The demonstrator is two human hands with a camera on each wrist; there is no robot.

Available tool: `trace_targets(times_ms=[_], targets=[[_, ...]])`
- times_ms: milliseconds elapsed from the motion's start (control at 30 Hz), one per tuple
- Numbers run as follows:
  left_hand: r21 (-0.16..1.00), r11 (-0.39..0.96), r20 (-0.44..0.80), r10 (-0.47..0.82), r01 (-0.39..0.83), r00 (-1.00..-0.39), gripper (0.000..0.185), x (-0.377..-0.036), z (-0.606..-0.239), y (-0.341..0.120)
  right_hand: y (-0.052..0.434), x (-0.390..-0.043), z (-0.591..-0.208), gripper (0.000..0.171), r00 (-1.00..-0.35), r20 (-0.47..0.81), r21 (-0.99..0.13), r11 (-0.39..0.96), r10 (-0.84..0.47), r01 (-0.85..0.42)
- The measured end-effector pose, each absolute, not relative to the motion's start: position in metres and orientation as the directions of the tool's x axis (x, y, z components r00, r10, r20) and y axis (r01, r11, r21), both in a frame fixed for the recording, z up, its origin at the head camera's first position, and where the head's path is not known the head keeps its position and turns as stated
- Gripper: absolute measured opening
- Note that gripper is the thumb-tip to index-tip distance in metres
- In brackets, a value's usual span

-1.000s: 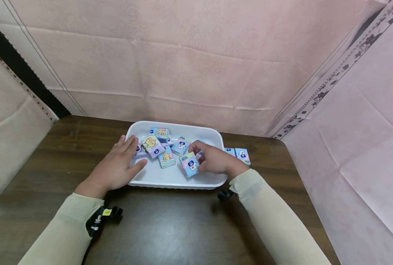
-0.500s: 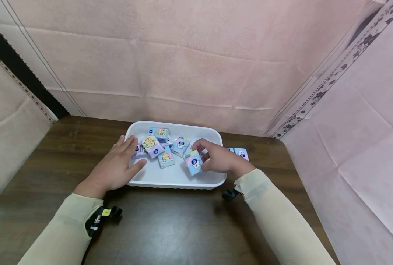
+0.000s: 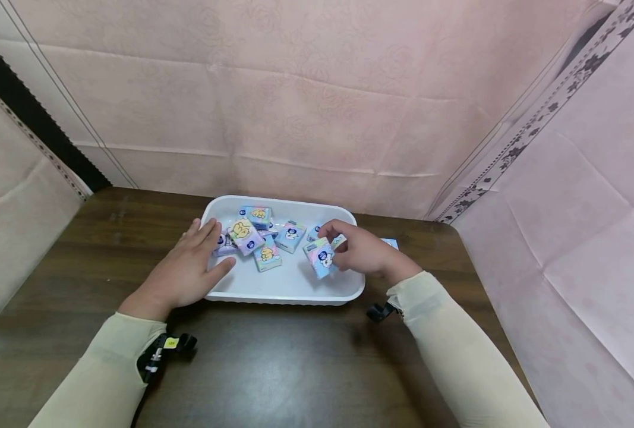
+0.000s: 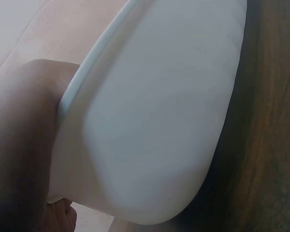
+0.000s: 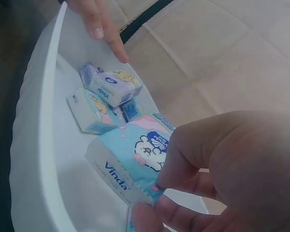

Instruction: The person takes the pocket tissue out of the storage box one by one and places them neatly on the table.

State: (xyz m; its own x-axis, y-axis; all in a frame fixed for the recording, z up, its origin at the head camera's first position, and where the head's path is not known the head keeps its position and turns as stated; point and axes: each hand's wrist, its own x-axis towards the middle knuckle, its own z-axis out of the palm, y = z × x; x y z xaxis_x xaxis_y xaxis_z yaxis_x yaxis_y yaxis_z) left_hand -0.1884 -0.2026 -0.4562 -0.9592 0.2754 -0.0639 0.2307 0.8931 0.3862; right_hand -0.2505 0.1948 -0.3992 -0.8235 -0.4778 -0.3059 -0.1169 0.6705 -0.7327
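My right hand pinches a blue-and-pink tissue packet between thumb and fingers, over the right part of a white plastic tray. In the right wrist view this packet bears the word Vinda and a cartoon animal. Another packet shows partly by the right fingers; whether they touch it I cannot tell. My left hand rests on the tray's left rim with straight fingers. Several purple and blue packets lie loosely in the tray, among them a purple one on top of others.
A blue packet lies on the brown wooden table right of the tray, mostly hidden by the right hand. Pink cloth hangs behind the table and at both sides.
My right hand has drawn a little to the right with the tissue packet, uncovering another packet in the tray and covering more of those on the table. The left hand stays put.
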Motion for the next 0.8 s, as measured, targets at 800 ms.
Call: trace_targets(times_ms=[800], targets=[[0.393, 0.89, -0.056, 0.274, 0.231, -0.96, 0.102, -0.188, -0.457, -0.203, 0.239, -0.254, -0.38, 0.059, -0.889, -0.227, -0.812, 0.581, -0.398, -0.053]])
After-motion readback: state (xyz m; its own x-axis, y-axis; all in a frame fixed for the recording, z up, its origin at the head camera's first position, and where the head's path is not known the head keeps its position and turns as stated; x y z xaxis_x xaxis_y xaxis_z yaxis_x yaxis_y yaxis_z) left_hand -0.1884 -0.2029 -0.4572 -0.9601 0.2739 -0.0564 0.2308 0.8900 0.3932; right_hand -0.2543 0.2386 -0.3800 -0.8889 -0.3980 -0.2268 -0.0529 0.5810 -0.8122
